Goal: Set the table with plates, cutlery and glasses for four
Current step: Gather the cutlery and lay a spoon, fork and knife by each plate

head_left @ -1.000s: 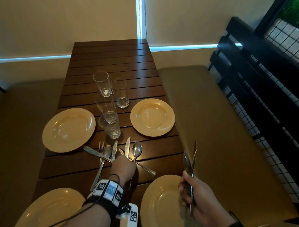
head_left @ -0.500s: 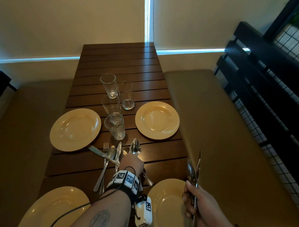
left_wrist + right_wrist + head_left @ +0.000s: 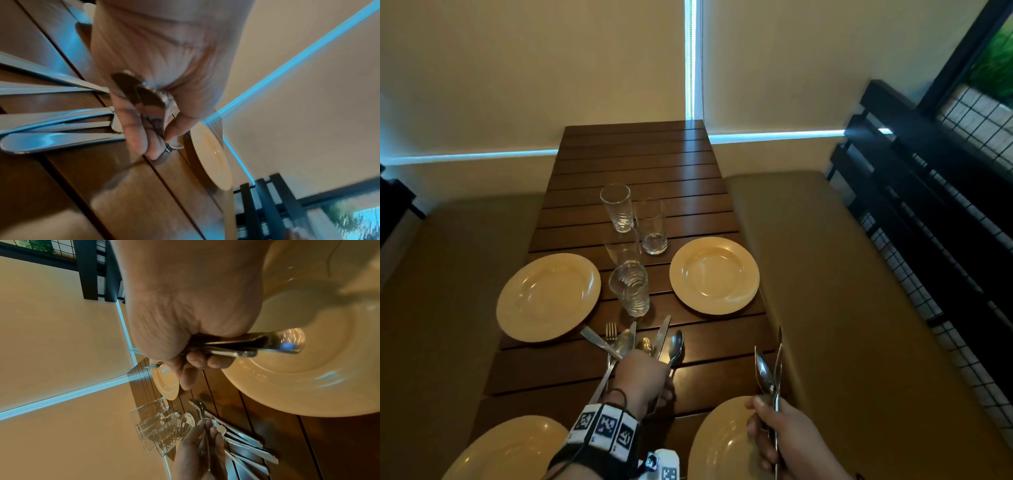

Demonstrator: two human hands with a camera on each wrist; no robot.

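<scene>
- Left hand (image 3: 642, 377) pinches a spoon (image 3: 675, 346) from the cutlery pile (image 3: 626, 342) at table (image 3: 640, 164) centre.
- Right hand (image 3: 784, 442) grips a cutlery bundle (image 3: 768, 373) over the 5 o'clock plate (image 3: 722, 445).
- Advice: lift the spoon straight, clear of neighbouring knives.

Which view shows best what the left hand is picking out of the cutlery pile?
The left wrist view: the left hand pinches a spoon close up. In the head view the hand hides its own grip. The right wrist view shows the hand small, holding a thin handle.
</scene>
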